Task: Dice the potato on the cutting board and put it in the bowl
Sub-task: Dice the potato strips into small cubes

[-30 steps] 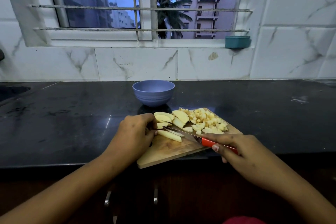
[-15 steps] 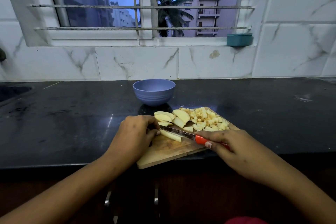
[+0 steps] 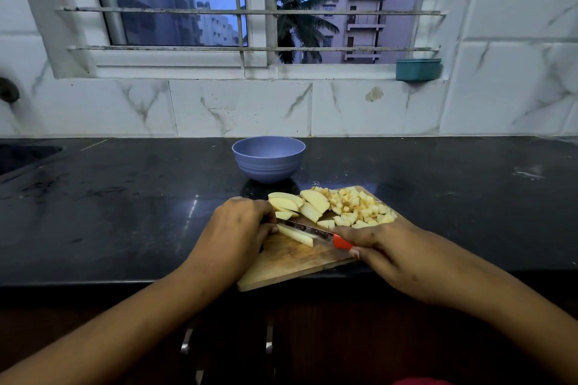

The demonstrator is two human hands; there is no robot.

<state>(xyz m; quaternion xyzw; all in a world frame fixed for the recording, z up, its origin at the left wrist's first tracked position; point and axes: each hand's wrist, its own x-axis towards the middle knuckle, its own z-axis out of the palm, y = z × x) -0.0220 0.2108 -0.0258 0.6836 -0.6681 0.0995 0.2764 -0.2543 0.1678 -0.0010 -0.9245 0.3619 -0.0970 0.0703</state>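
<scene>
While our right hand (image 3: 403, 255) grips the red-handled knife (image 3: 316, 233), blade against a potato strip (image 3: 295, 235), our left hand (image 3: 240, 228) pins that strip with curled fingers to the cutting board (image 3: 281, 262). Just beyond both hands lie potato wedges (image 3: 314, 201) and dice (image 3: 356, 208), the purple bowl (image 3: 268, 162) farther beyond.

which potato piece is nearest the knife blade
The long strip alone on the knife's near side, by the left hand; the wedges and diced pile sit beyond it.
</scene>
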